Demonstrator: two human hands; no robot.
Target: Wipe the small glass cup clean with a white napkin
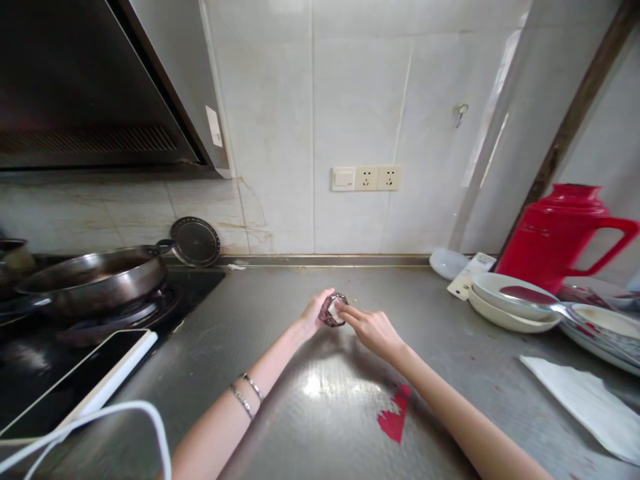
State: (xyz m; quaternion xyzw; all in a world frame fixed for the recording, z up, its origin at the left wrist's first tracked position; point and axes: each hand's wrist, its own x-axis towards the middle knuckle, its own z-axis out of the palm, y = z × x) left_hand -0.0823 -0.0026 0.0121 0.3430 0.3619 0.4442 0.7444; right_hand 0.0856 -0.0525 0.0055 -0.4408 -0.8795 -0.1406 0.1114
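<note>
A small dark, faceted glass-like container (329, 312) is held over the metal counter (280, 400), near the middle of the view. My left hand (313, 313) wraps round its left side. From the right, my right hand (373, 329) reaches to its opening, with the fingertips pressed on something white (338, 309) there. That white thing is too small to name; it may be paper or cloth. Two bracelets circle my left forearm.
On the left are a pan (95, 283) on the stove and a white-edged tablet (75, 380) with a white cable. A torn red piece (396, 417) lies in front. At right stand bowls (515, 310), a red jug (555, 233) and a white napkin (585, 403).
</note>
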